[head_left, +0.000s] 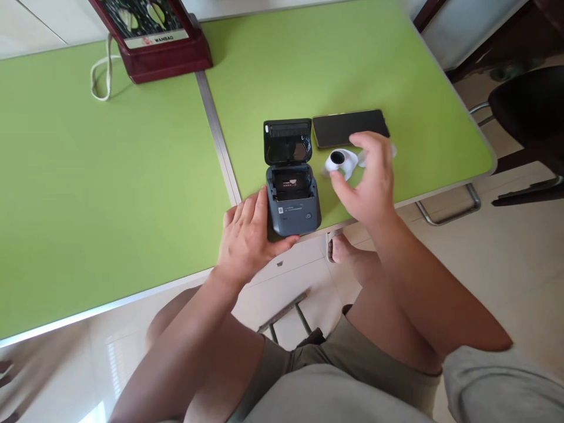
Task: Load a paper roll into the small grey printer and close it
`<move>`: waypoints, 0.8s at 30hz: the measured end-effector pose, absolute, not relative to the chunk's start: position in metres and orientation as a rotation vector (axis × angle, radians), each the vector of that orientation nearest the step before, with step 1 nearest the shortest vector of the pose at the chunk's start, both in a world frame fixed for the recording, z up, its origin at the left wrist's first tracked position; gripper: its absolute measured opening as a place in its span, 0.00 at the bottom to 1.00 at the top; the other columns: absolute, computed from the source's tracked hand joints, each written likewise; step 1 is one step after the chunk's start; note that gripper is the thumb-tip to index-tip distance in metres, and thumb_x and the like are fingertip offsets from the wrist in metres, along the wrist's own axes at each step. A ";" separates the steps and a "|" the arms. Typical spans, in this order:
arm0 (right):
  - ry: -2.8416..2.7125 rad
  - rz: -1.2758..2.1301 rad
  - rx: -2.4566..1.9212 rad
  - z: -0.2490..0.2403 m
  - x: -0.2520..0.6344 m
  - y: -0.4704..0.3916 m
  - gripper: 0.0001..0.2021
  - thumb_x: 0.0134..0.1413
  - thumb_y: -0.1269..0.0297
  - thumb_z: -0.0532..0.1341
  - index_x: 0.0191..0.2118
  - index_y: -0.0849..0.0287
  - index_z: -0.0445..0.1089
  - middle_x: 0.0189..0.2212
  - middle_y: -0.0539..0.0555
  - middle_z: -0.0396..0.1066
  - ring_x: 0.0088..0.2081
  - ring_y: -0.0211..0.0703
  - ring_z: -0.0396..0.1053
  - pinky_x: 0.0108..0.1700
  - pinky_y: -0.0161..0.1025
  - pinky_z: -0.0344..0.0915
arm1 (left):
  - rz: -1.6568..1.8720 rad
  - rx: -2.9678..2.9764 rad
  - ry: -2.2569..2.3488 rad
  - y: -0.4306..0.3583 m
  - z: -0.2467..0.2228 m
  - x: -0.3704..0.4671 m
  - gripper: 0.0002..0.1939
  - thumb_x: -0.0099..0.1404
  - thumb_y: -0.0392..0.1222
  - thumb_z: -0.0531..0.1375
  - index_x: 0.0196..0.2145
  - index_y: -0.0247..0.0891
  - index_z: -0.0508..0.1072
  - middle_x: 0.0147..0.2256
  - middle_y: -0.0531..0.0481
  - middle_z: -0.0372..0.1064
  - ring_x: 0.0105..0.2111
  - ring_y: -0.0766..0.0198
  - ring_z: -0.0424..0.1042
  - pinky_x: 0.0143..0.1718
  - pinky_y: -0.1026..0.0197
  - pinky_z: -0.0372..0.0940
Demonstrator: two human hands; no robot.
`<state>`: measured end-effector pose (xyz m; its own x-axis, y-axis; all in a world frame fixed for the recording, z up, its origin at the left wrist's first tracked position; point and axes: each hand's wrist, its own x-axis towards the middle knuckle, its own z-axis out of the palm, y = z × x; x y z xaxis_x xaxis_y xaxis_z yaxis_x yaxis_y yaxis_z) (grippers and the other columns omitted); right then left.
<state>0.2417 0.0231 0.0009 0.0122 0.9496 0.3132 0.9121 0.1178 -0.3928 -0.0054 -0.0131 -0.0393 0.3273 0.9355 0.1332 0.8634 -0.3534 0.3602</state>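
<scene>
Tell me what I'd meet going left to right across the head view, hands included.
Red appliance → left hand → printer → white item → right hand → black chair.

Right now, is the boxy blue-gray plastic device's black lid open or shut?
Open: the lid is swung back from the device, exposing its compartment.

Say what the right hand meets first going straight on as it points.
Likely the dark-centred white roll just ahead of the right hand; depth is unclear from this single view.
</scene>
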 end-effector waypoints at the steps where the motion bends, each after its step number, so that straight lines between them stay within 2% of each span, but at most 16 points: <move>1: -1.919 0.138 -1.814 -0.003 0.237 0.026 0.27 0.64 0.61 0.57 0.67 0.55 0.57 0.66 0.68 0.63 0.68 0.60 0.63 0.65 0.60 0.64 | 0.462 2.368 1.631 -0.013 -0.039 -0.006 0.58 0.62 0.81 0.54 0.72 0.29 0.57 0.62 0.28 0.69 0.59 0.38 0.71 0.58 0.42 0.66; 4: -1.899 0.253 -1.855 -0.014 0.231 0.036 0.29 0.65 0.58 0.57 0.69 0.57 0.55 0.67 0.69 0.62 0.69 0.59 0.62 0.66 0.57 0.63 | 0.429 2.378 1.598 -0.013 -0.038 -0.006 0.59 0.61 0.79 0.58 0.72 0.29 0.55 0.61 0.29 0.69 0.60 0.38 0.71 0.59 0.42 0.65; 6: -1.855 0.279 -1.876 -0.018 0.232 0.041 0.27 0.66 0.59 0.57 0.67 0.60 0.57 0.65 0.70 0.65 0.66 0.58 0.64 0.66 0.55 0.64 | 0.413 2.391 1.578 -0.013 -0.036 -0.006 0.59 0.62 0.78 0.59 0.72 0.27 0.55 0.61 0.28 0.69 0.60 0.39 0.71 0.60 0.42 0.65; 10: -1.823 0.280 -1.900 -0.015 0.234 0.042 0.28 0.65 0.60 0.57 0.69 0.55 0.56 0.58 0.65 0.72 0.57 0.57 0.72 0.59 0.55 0.69 | 0.405 2.411 1.572 -0.013 -0.034 -0.006 0.58 0.62 0.77 0.60 0.71 0.25 0.57 0.61 0.27 0.69 0.60 0.39 0.71 0.59 0.44 0.65; 13: -1.873 0.267 -1.805 -0.005 0.228 0.033 0.30 0.65 0.60 0.56 0.70 0.54 0.54 0.57 0.63 0.73 0.57 0.56 0.74 0.57 0.55 0.72 | 0.412 2.394 1.572 -0.013 -0.035 -0.006 0.58 0.62 0.78 0.58 0.71 0.27 0.57 0.61 0.28 0.69 0.61 0.40 0.71 0.60 0.44 0.65; 18: -2.177 0.322 -1.593 0.015 0.208 0.023 0.18 0.66 0.64 0.55 0.59 0.49 0.70 0.59 0.58 0.75 0.61 0.54 0.72 0.63 0.55 0.69 | 0.413 2.390 1.555 -0.014 -0.036 -0.006 0.56 0.65 0.78 0.56 0.72 0.27 0.56 0.62 0.27 0.69 0.62 0.40 0.70 0.61 0.43 0.64; 22: -2.242 0.309 -1.540 0.013 0.203 0.033 0.18 0.63 0.69 0.57 0.55 0.48 0.74 0.59 0.56 0.75 0.61 0.55 0.72 0.62 0.55 0.70 | 0.431 2.434 1.522 -0.016 -0.037 -0.007 0.56 0.66 0.75 0.56 0.72 0.23 0.55 0.63 0.26 0.67 0.64 0.41 0.69 0.63 0.44 0.63; 24: -2.167 0.285 -1.442 0.004 0.207 0.042 0.13 0.62 0.69 0.59 0.50 0.50 0.74 0.53 0.57 0.78 0.55 0.54 0.75 0.56 0.53 0.73 | 0.446 2.447 1.505 -0.016 -0.039 -0.008 0.55 0.67 0.75 0.56 0.72 0.24 0.54 0.64 0.27 0.67 0.64 0.42 0.68 0.62 0.43 0.63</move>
